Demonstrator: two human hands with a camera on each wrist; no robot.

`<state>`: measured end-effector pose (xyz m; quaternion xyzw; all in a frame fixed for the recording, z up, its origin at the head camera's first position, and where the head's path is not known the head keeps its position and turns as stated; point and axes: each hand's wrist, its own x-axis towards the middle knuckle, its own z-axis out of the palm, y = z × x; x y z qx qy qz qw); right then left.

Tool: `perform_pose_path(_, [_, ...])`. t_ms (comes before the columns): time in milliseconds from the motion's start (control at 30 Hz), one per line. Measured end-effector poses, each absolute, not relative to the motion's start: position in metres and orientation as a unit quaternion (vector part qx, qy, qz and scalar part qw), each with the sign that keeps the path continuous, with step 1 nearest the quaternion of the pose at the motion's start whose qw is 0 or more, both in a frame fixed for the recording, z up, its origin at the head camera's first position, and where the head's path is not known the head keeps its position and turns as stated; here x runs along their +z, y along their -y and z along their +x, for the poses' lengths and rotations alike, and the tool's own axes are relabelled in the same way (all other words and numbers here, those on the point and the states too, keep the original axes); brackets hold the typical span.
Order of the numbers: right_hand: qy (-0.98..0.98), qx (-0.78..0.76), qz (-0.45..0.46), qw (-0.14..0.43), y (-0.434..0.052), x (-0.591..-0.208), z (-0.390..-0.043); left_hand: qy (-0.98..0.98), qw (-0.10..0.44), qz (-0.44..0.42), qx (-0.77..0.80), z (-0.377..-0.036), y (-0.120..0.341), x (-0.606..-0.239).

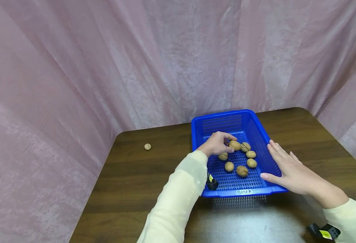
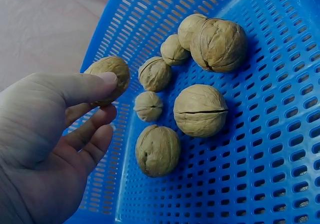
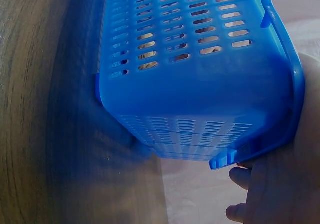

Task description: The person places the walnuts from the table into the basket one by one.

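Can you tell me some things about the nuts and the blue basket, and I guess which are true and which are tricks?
1. The left hand pinches a walnut between thumb and fingers. True.
2. The basket is red. False: it is blue.
3. The right hand lies flat against the basket's right side, holding no nut. True.
4. Every walnut is inside the basket. False: a lone walnut sits on the table, off to the left.
5. The basket's walls are solid. False: they are full of slots.
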<state>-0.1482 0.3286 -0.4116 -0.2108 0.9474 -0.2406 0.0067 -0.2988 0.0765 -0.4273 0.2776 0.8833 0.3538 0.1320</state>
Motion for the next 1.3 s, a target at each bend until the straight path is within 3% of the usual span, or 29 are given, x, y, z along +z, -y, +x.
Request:
perform_pose_path(333, [-0.947,-0.242,-0.211,0.007,-0.331,-0.411,-0.146,-0.880,0.166,0.280,0.347,-0.297,-0.079,-0.428])
perform_pose_path(667, [-0.947,-0.243,-0.207,0.009,-0.332,-0.411,-0.146,-0.870,0.155,0.277,0.378,-0.298,-0.081,-0.427])
perform_pose_path(1067, [-0.951,-0.237,-0.201,0.005,-0.334,-0.412,-0.147,-0.842,0.068,0.233,0.482,-0.297,-0.068,-0.389])
perform_pose_path(1300, [-0.952,-0.234,-0.198,0.003,-0.334,-0.411,-0.147,-0.848,-0.008,0.208,0.488,-0.306,-0.014,-0.362])
